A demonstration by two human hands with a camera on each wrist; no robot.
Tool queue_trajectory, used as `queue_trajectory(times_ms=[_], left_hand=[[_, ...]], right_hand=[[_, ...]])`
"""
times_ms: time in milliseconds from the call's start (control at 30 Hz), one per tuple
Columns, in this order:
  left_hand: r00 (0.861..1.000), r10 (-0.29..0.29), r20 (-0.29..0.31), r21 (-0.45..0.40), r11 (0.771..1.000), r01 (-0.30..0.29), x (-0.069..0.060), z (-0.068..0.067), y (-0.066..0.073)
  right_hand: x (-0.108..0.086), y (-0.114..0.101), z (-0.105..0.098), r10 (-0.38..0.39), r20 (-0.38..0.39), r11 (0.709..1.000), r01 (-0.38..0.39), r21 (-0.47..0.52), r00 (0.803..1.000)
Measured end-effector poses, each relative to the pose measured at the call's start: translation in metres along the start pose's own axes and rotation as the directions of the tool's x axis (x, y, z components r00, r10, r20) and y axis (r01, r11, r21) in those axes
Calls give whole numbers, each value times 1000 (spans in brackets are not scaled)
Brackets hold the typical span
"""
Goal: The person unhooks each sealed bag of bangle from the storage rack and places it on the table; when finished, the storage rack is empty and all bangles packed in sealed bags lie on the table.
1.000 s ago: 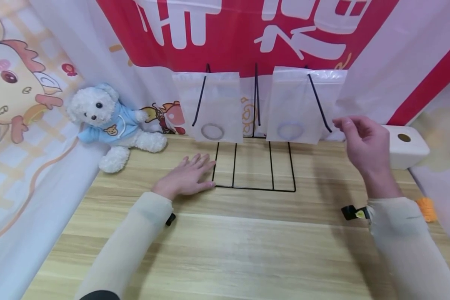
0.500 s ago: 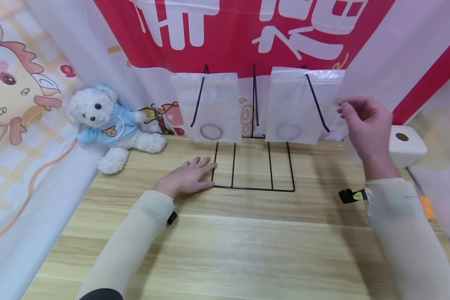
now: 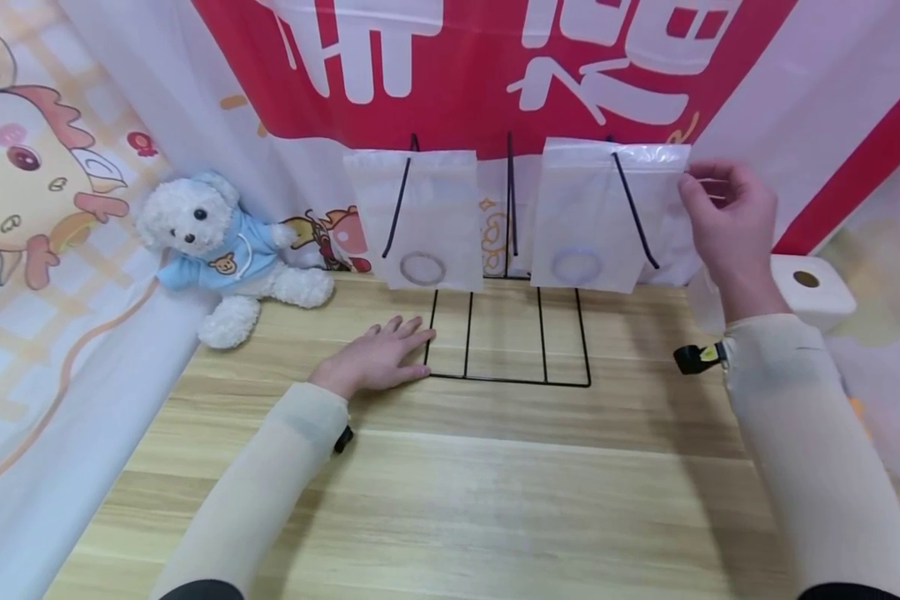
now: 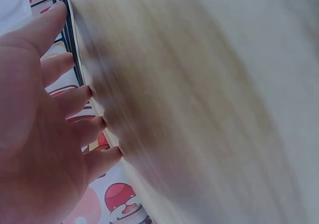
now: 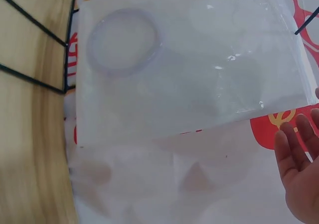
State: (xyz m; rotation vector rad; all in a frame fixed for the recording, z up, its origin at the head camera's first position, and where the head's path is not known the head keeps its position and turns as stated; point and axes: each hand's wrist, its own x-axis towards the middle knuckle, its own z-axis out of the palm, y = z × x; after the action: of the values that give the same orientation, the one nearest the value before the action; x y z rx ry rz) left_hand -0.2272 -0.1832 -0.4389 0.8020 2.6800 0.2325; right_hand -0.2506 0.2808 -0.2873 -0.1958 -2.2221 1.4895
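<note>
Two clear zip bags hang from a black wire rack. Each holds a ring-shaped bangle, a greyish one in the left bag and a pale lilac one in the right bag. My right hand pinches the right bag's upper right edge between thumb and forefinger. In the right wrist view this hand is partly cut off beside the bag's corner. My left hand lies spread on the table, its fingertips and thumb touching the rack's left base wire.
A white teddy bear in a blue hoodie sits at the left. Behind my right hand stands a white box with a round hole. A printed curtain closes off the back of the wooden table.
My right hand has moved upward along the right bag's edge, from near the hook's tip to the bag's upper corner. My left hand and the bags have stayed put.
</note>
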Motion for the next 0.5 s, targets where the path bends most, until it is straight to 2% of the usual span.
queue_trajectory(times_ms=[233, 500], left_hand=[[1000, -7, 19, -18, 1000, 7, 1, 1, 1], [999, -13, 41, -44, 999, 15, 1, 1, 3]], right_hand=[[8, -5, 4, 76, 19, 990, -78, 114, 997], [6, -1, 10, 85, -16, 976, -80, 201, 996]])
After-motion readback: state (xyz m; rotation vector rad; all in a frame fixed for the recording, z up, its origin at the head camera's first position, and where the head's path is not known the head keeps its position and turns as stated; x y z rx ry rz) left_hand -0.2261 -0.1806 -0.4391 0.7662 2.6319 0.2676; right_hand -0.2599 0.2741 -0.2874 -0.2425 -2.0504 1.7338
